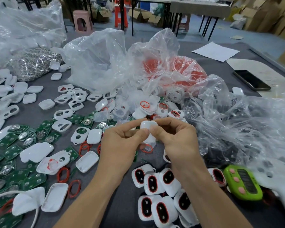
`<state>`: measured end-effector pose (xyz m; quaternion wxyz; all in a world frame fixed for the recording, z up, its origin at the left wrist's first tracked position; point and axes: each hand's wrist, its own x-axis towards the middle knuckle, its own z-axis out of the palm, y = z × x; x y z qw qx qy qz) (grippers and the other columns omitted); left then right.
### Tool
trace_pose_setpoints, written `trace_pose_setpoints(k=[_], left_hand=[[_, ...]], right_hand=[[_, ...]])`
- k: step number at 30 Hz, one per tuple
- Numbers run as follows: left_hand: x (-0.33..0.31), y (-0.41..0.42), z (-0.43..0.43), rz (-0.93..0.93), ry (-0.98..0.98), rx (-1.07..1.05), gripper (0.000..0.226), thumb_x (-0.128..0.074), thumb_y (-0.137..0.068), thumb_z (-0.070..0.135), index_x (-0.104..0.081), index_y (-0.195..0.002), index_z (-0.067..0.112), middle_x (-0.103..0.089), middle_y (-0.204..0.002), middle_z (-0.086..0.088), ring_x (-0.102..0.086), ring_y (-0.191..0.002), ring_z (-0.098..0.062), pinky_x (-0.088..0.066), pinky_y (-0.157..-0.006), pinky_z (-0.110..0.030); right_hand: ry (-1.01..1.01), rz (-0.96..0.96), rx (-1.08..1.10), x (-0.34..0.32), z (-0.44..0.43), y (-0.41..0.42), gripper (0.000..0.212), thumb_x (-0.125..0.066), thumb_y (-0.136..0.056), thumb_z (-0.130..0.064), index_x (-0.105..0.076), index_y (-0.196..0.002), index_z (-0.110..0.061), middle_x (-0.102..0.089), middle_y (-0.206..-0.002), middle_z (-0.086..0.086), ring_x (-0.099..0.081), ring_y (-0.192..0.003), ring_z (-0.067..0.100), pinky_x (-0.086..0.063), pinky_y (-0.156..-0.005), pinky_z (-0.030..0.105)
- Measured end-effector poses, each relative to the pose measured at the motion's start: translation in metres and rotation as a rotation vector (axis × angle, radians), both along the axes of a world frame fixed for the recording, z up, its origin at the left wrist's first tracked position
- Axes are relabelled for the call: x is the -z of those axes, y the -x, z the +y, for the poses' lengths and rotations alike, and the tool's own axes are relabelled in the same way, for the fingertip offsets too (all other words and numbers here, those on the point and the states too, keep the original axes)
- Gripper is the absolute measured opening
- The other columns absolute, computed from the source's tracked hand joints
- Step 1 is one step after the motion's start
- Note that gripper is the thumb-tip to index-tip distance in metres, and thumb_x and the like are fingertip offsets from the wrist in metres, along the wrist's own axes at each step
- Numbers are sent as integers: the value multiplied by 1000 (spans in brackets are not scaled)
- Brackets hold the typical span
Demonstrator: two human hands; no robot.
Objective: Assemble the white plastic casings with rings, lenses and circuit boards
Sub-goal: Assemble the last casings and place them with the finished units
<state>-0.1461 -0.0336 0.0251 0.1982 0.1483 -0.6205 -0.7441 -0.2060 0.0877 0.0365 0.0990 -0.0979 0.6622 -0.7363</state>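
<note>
We are counting two hands, the left hand (120, 145) and the right hand (176, 139), pinching one white casing (148, 128). We are seeing at least seven assembled units (152, 183) lying near us, one green timer (243, 182), one black phone (252, 79), one paper sheet (215, 51) and at least four loose red rings (58, 176). Green circuit boards (11, 153) are lying too many to count.

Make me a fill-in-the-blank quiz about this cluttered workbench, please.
The left hand and right hand together grip one ____ casing. The loose circuit boards left of the hands are ____. The assembled casings near the wrists each show a ____ ring. The green gadget at the right has ____ buttons.
Missing words: white, green, red, pink.
</note>
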Motion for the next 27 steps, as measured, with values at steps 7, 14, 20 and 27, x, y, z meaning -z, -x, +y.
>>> trace_pose_setpoints(k=[7, 14, 20, 27], left_hand=[[-1, 0, -8, 28, -115, -79, 29, -75, -84, -1, -84, -93, 25, -78, -79, -15, -72, -64, -16, -57, -56, -20], [1, 0, -8, 30, -27, -57, 30, -79, -81, 9, -83, -93, 36, -78, -76, -10, -72, -66, -15, -60, -60, -25], [5, -1, -12, 6, 52, -62, 28, -85, -77, 17, -83, -99, 34, -80, -85, -5, -76, -81, -19, -60, -73, -31], [1, -2, -12, 33, 223, -64, 18, -85, -71, 24, -84, -87, 31, -75, -78, -20, -65, -75, -48, -58, -77, -63]], right_hand=[[-158, 21, -222, -4, 2, -2, 26, -72, -74, -12, -81, -86, -34, -79, -84, 5, -72, -71, 19, -61, -68, 30], [-83, -84, -231, -4, 9, 4, 28, -74, -83, 5, -83, -78, -21, -74, -73, 18, -62, -63, 26, -56, -62, 30], [-209, 35, -148, -4, 9, 2, 26, -79, -82, -3, -83, -75, -28, -76, -69, 5, -67, -58, 17, -57, -60, 26], [-435, 278, -126, -6, 8, -8, 23, -75, -80, -14, -80, -85, -36, -75, -68, -8, -72, -68, 23, -58, -65, 45]])
